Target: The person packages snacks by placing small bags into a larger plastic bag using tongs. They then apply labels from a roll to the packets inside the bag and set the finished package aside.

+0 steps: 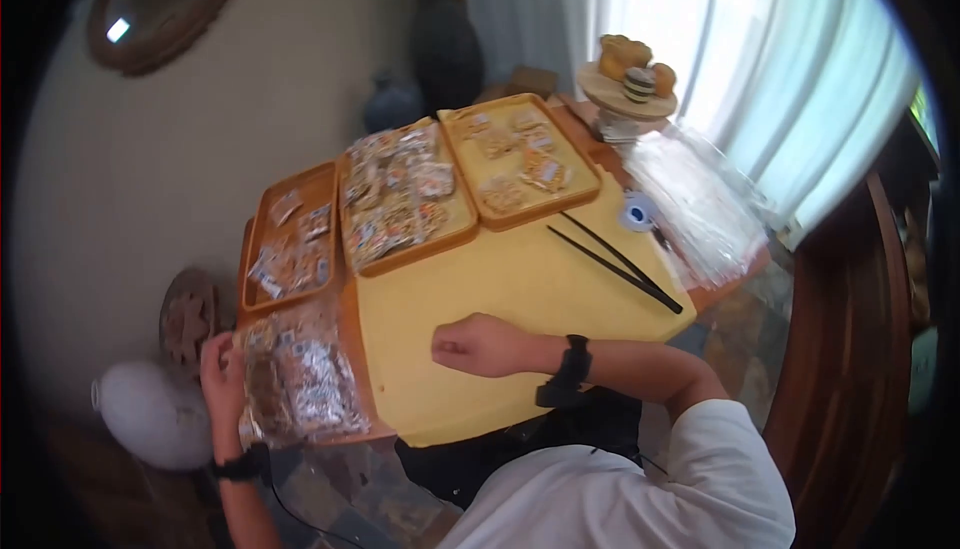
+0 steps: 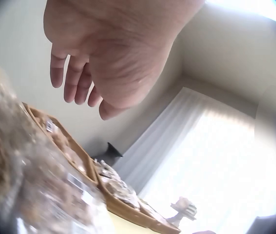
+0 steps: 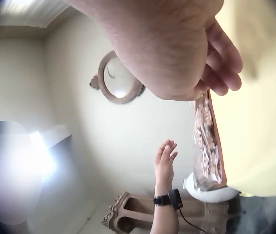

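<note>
The left hand [image 1: 222, 374] is held up at the table's near left edge, its fingers loosely bent and relaxed, with nothing in its hold. Just beside it lies a large clear bag [image 1: 305, 374] filled with small wrapped packets; whether the fingertips touch it, I cannot tell. The right hand [image 1: 485, 344] is above the yellow cloth [image 1: 520, 294], its fingers loosely curled inward, holding nothing that shows. A black band sits on each wrist.

Beyond the bag, 3 orange-brown trays stand in a row: the left tray [image 1: 290, 301] has a scatter of packets, the middle tray [image 1: 420, 255] is covered with them, and the right tray [image 1: 545, 209] carries several, spaced apart. On the cloth's right part lie 2 black sticks [image 1: 615, 268], converging at their near ends. Past them are a small white-and-blue round object [image 1: 637, 213] and a spread of clear plastic [image 1: 700, 204]. Farther back, a raised stand [image 1: 610, 99] bears rounded orange shapes and a striped piece, before a white curtain [image 1: 760, 59].
</note>
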Tool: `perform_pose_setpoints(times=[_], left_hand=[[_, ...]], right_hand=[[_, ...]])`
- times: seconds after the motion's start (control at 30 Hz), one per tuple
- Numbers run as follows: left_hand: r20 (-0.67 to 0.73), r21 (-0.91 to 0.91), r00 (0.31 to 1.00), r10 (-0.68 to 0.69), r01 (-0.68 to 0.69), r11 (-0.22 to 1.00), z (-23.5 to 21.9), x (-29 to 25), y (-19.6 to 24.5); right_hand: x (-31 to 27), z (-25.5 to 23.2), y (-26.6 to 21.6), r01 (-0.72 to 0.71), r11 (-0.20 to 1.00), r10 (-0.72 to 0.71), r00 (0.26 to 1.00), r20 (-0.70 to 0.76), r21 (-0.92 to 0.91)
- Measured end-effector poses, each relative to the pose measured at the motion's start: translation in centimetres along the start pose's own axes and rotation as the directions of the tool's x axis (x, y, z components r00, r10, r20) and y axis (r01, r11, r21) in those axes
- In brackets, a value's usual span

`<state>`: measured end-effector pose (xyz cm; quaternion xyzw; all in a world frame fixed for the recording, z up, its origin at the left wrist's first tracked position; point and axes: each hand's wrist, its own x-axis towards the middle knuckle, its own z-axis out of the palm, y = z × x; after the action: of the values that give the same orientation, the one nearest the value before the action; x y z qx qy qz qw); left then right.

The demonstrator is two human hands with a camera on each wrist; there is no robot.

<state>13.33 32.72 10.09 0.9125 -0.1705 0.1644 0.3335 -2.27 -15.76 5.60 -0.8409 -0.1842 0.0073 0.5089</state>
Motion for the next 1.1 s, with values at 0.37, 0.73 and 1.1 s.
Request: perform_pose_setpoints(times=[0.37,0.73,1.1], left_hand=[[0.595,-0.19,0.734,0.329,-0.268,0.944,15.9,-6.0,22.8],[0.639,-0.136,0.712,0.29,-0.266,0.954,20.7,-5.9,24.8],[0.581,-0.15,0.751,0.315,-0.282,0.948,21.2,-7.4,24.7]], right_hand=[[-29.4,-23.8,7.0,-0.678,0.61,-0.102,0.446,-0.889,-0.41],[-33.1,-25.4,9.8,-0.901,0.431,0.165,0.132,-0.977,-0.049],[-31.2,-24.2,13.4,-0.739,0.673,0.217,0.215,-0.952,-0.014]])
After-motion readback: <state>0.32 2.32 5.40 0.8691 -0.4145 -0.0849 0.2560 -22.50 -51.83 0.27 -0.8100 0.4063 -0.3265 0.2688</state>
